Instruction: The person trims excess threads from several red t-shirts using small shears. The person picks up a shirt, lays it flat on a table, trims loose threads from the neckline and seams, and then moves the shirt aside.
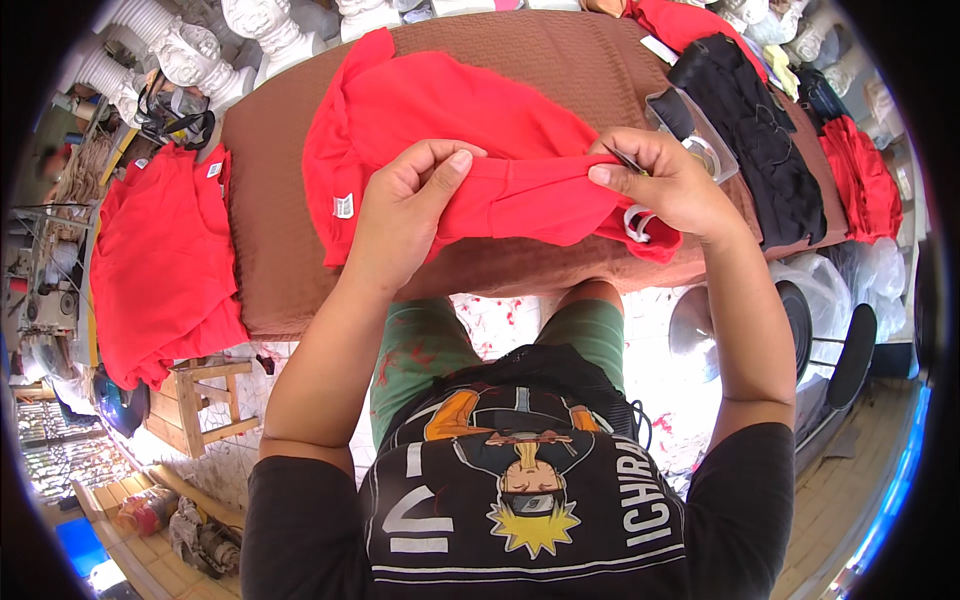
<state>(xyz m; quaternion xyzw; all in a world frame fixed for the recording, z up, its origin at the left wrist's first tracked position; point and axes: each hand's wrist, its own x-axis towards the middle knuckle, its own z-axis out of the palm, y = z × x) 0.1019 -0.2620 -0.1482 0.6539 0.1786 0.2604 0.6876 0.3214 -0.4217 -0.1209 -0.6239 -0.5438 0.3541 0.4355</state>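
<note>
A red garment (450, 105) lies spread on the brown-covered table, its near edge lifted in both my hands. My left hand (415, 200) pinches this edge between thumb and fingers. My right hand (675, 185) pinches the same edge further right, so the stretch between them is pulled fairly straight. A small dark metal tip shows between the right thumb and forefinger. Below that hand, a white loop (638, 223) shows against the red cloth; it looks like a scissor handle, but the rest is hidden. A white label (343, 206) sits on the garment's left part.
A pile of red garments (165, 260) hangs over the table's left end, above a wooden stool (205, 400). To the right lie a clear plastic box (705, 135), black garments (755, 140) and more red cloth (862, 180). White mannequin busts (270, 30) line the back.
</note>
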